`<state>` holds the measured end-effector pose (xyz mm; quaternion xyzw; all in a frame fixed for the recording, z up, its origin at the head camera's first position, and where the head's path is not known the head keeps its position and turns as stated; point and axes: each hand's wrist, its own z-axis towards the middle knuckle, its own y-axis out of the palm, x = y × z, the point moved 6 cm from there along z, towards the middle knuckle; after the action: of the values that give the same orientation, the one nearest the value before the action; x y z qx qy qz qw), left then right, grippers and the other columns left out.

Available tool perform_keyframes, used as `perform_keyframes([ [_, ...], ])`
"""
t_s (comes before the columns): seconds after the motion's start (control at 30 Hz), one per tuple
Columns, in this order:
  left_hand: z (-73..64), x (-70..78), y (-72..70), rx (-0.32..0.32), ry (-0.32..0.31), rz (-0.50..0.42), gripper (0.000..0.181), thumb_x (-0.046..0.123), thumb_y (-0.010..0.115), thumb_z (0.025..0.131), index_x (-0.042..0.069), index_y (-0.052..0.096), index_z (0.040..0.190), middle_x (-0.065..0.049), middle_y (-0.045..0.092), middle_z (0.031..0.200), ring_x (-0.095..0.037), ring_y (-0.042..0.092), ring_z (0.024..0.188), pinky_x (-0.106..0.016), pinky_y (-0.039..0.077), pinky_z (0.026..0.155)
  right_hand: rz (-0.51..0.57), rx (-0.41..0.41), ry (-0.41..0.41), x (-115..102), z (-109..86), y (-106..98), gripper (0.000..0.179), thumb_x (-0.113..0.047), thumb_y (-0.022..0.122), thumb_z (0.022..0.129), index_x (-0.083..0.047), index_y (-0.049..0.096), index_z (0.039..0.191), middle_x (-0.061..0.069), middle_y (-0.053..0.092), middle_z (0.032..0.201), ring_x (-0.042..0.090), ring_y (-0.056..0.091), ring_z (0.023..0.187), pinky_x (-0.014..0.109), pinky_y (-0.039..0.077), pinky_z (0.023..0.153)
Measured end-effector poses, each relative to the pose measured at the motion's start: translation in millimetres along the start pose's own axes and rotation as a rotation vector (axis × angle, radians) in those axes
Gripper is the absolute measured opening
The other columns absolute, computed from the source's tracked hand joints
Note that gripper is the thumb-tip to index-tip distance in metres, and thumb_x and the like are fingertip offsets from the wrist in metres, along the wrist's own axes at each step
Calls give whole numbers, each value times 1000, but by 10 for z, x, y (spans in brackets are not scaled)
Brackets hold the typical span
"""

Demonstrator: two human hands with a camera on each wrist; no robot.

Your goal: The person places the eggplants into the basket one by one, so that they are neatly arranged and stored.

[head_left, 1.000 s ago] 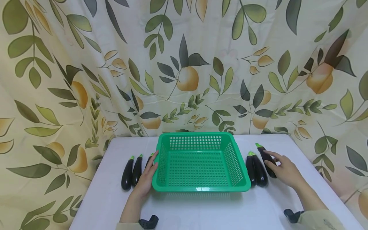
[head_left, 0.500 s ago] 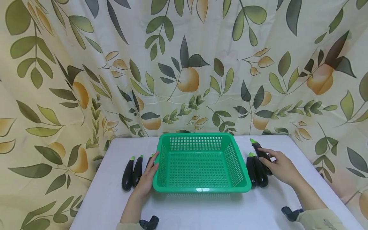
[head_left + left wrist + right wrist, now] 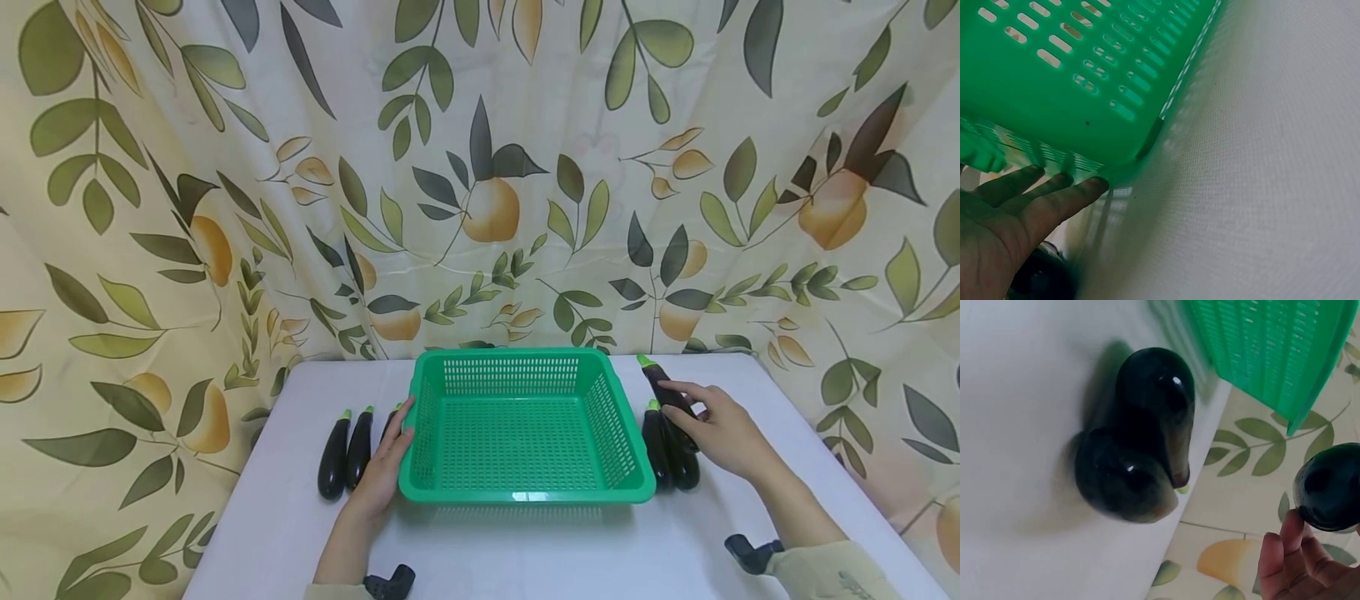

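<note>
My right hand (image 3: 722, 429) grips a dark eggplant (image 3: 657, 380) with a green stem end, tilted up and to the left. In the right wrist view this eggplant (image 3: 1330, 487) is clear of the table, against my fingertips (image 3: 1292, 526). Below it two more eggplants (image 3: 655, 450) (image 3: 1124, 478) lie side by side, partly covered by the held one in the head view. My left hand (image 3: 381, 468) rests its extended fingers on the left side of a green plastic basket (image 3: 525, 497); its straight fingers (image 3: 1063, 203) touch the basket wall in the left wrist view.
Left of the basket lie two eggplants (image 3: 334, 458), and a third (image 3: 391, 418) is mostly hidden behind my left hand. A white cloth (image 3: 525, 558) covers the table. A leaf-and-fruit patterned curtain (image 3: 600, 250) hangs directly behind its far edge.
My right hand has moved left, lifting the eggplant from beside the right-hand pair to above it, nearer the basket. My left hand and the basket stay in place.
</note>
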<state>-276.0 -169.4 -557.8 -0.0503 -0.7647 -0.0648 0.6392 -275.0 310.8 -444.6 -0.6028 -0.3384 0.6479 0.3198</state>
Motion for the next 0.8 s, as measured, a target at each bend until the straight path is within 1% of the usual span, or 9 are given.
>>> perform_keyframes([
  [0.23, 4, 4, 4, 3, 5, 4, 44, 56, 42, 107, 65, 32, 149, 12, 5, 175, -29, -10, 163, -73, -5, 122, 11, 8, -14, -109, 7, 10, 45, -38, 57, 107, -14, 59, 145, 27, 56, 126, 28, 54, 90, 32, 49, 62],
  [0.43, 3, 3, 4, 3, 3, 2, 44, 56, 42, 108, 65, 32, 150, 12, 6, 175, -29, -8, 163, -72, -4, 123, 5, 16, -23, -210, 23, 14, 45, -38, 58, 107, -15, 59, 145, 24, 57, 124, 26, 53, 87, 32, 48, 60],
  [0.67, -3, 2, 6, 6, 1, 8, 44, 55, 42, 108, 65, 32, 150, 11, 6, 175, -30, -8, 163, -73, -3, 123, 14, 21, -46, -318, 41, 25, 45, -36, 62, 105, -14, 60, 144, 23, 59, 123, 25, 56, 85, 31, 50, 61],
  [0.8, -4, 6, 10, 3, 8, 4, 44, 55, 42, 108, 64, 32, 150, 11, 6, 175, -29, -8, 163, -72, -3, 123, 17, 17, -52, -359, 49, 43, 46, -34, 65, 103, -13, 60, 144, 25, 60, 127, 24, 59, 85, 31, 51, 63],
])
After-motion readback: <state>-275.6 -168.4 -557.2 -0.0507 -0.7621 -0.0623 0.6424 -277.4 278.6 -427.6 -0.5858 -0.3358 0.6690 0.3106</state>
